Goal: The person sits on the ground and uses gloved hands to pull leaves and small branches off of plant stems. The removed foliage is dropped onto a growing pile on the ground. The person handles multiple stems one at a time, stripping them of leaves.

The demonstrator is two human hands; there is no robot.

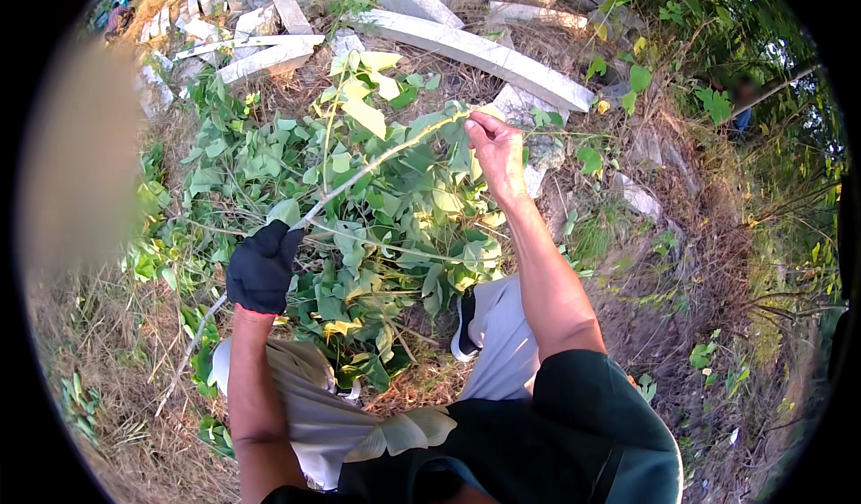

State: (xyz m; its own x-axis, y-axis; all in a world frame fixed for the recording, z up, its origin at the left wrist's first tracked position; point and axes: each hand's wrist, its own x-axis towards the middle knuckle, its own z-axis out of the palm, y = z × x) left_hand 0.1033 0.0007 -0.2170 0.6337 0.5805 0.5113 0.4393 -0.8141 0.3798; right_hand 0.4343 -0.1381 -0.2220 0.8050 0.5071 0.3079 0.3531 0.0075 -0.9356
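Observation:
A long leafy branch (356, 176) runs diagonally between my hands, its lower end reaching down past my left wrist. My left hand (264, 270), in a black glove with a red cuff, is closed around its thicker part. My bare right hand (495, 146) pinches the upper tip between thumb and fingers. Pale yellow-green leaves (366, 110) stand on a side shoot of the branch. Beneath it spreads a heap of cut or fallen green leafy stems (383, 228), just in front of my legs.
Long stone blocks (471, 50) lie beyond the leaves, with more piled at the upper left. Dry grass (101, 342) covers the ground at the left. Bushes (794, 188) stand at the right, where a person (742, 104) is partly hidden. A blurred object (81, 161) blocks the left edge.

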